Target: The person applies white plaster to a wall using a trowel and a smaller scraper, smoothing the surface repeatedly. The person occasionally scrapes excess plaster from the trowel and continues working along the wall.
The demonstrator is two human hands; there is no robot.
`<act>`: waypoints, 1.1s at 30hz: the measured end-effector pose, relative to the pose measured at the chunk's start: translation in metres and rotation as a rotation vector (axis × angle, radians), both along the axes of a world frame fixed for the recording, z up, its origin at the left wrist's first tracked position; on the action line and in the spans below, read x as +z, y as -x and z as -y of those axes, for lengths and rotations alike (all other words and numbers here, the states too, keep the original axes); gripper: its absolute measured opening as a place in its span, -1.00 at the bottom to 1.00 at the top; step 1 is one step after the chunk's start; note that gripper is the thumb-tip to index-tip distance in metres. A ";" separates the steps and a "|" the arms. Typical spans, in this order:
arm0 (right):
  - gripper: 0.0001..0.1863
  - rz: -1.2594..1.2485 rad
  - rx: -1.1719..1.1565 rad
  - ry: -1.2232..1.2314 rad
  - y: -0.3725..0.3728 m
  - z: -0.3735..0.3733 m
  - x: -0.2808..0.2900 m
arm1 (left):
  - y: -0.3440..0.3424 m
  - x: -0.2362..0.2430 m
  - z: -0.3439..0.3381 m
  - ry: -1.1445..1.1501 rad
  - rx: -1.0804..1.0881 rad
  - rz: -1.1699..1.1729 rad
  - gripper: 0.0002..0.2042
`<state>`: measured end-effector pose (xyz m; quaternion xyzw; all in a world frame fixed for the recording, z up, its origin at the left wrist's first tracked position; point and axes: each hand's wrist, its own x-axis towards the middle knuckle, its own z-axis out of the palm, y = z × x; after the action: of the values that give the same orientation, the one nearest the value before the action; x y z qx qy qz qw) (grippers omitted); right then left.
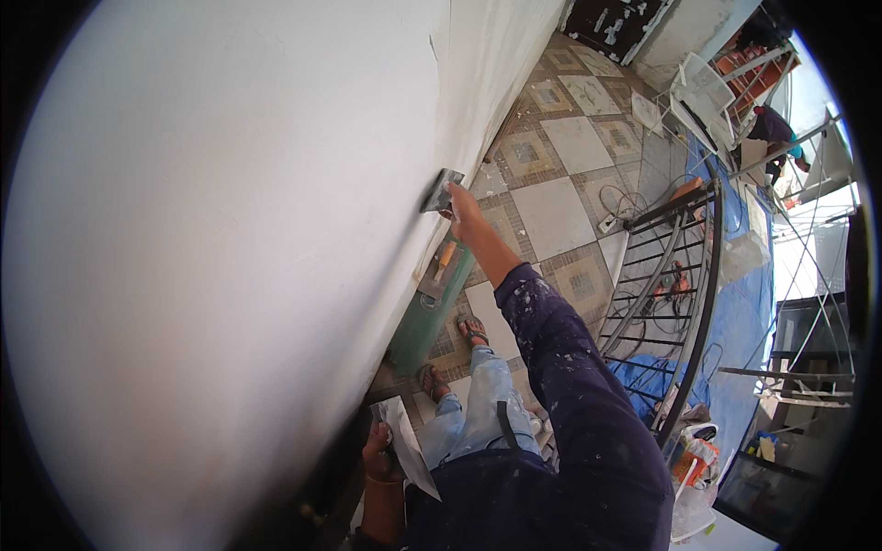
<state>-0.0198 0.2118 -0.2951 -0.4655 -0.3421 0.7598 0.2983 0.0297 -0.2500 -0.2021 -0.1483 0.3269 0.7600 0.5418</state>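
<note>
My right arm reaches forward, and my right hand (464, 213) is closed around a putty knife (443, 190) with a dark, broad blade. The blade lies against the white wall (266, 202), near its lower edge; its handle is hidden in my grip. Low and close to my body, my left hand (378, 455) is wrapped around a plastering trowel (409, 448) with a long, wide metal blade. Below my right hand, an orange-handled tool (446, 257) lies on a flat grey plate on top of a green bench-like object (424, 317).
Beneath me is a patterned tile floor (551, 213). To the right runs a black metal railing (707, 285), with blue sheeting (749, 303) beyond it. Cables (617, 204) lie beside the railing. Another person (776, 133) bends among metal frames at far right. A dark door (611, 28) stands ahead.
</note>
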 end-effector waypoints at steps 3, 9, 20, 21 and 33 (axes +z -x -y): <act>-0.74 0.017 -0.018 -0.062 0.005 -0.004 0.059 | 0.004 -0.005 -0.002 -0.059 -0.031 -0.012 -0.64; -0.72 -0.041 -0.018 -0.215 0.007 -0.007 0.187 | 0.007 0.021 -0.014 -0.053 -0.081 -0.041 -0.65; -0.69 -0.027 -0.034 -0.526 0.011 -0.004 0.405 | 0.009 0.049 -0.024 -0.139 -0.067 -0.019 -0.63; -0.69 -0.042 -0.040 -0.552 0.011 -0.001 0.422 | 0.009 0.050 -0.025 -0.126 -0.060 -0.013 -0.63; -0.63 -0.039 0.584 -1.557 -0.092 0.110 0.482 | 0.021 0.146 -0.105 -0.255 -0.074 0.082 -0.74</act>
<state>0.0725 0.1021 0.1867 -0.0053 -0.8718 0.3606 0.3316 0.0086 -0.1450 -0.0565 -0.0970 0.2106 0.7681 0.5968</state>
